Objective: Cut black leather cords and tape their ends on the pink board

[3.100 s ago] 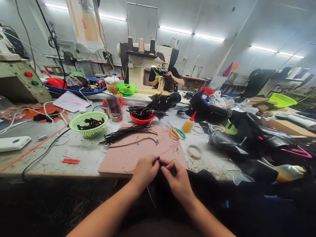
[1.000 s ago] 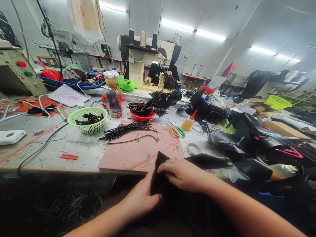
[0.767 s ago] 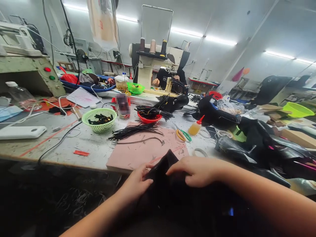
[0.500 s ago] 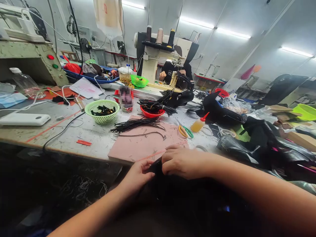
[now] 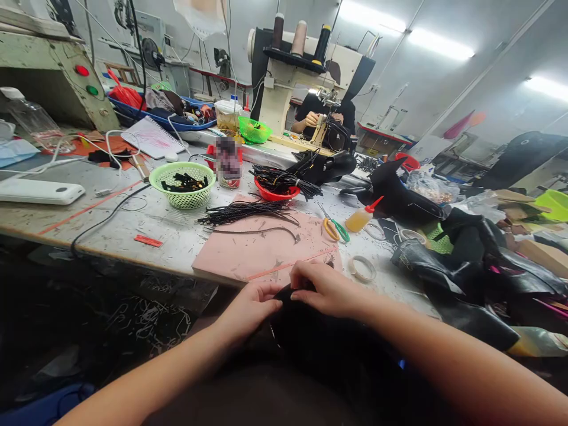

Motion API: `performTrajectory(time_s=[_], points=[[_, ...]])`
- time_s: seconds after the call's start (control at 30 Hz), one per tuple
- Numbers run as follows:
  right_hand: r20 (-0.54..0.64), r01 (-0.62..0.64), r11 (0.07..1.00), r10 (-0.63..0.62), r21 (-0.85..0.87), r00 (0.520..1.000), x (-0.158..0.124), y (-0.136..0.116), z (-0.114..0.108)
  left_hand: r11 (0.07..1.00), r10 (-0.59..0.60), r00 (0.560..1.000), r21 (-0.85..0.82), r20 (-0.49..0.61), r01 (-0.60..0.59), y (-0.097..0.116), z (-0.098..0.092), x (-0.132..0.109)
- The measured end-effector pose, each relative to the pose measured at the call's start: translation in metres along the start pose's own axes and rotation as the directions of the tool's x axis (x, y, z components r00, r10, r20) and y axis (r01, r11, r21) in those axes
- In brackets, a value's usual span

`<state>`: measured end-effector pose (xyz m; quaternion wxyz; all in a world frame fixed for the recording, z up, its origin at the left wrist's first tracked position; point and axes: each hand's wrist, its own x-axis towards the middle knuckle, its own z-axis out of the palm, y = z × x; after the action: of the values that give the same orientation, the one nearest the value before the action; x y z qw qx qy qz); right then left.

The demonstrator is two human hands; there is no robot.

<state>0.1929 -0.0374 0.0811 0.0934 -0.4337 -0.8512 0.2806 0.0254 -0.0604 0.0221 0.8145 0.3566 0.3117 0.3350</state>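
A black piece of material (image 5: 310,331) hangs below the table's front edge, its lower part lost in the dark. My left hand (image 5: 252,305) pinches its upper edge between thumb and fingers. Close beside it on the right, my right hand (image 5: 322,287) has curled fingers closed on the same edge. Just beyond both hands lies a pink board (image 5: 248,254) with a bundle of black cords (image 5: 248,213) across its back. Scissors with yellow and green handles (image 5: 336,229) rest at the board's right edge.
A green basket (image 5: 181,201) of black pieces and a red bowl (image 5: 277,193) of cords stand behind. To the right are a glue bottle (image 5: 358,219), a tape roll (image 5: 362,269) and black leather parts (image 5: 444,272). A person (image 5: 306,115) works at a sewing machine (image 5: 270,106).
The view has shifted, showing the tape roll fully. My right hand's fingers have opened into a looser curl beside my left. The other person's hands have come together at the machine.
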Motion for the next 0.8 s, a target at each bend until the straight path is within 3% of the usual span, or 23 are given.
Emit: performTrajectory(time_s=[0.17, 0.63, 0.8], points=[[-0.065, -0.001, 0.999, 0.003, 0.036, 0.998, -0.0022, 0.0023, 0.0053, 1.0, -0.003, 1.0, 0.031, 0.0, 0.003, 0.0038, 0.0045, -0.0008], [-0.086, -0.003, 0.999, 0.006, 0.033, 0.996, -0.0031, 0.0057, 0.0067, 0.998, 0.016, 1.0, 0.054, -0.015, -0.015, -0.0001, 0.0047, 0.002], [-0.094, -0.001, 1.0, 0.001, 0.006, 0.996, -0.0019, 0.0025, 0.0077, 0.996, 0.035, 0.995, 0.083, -0.092, -0.028, -0.0021, 0.0065, 0.0042]])
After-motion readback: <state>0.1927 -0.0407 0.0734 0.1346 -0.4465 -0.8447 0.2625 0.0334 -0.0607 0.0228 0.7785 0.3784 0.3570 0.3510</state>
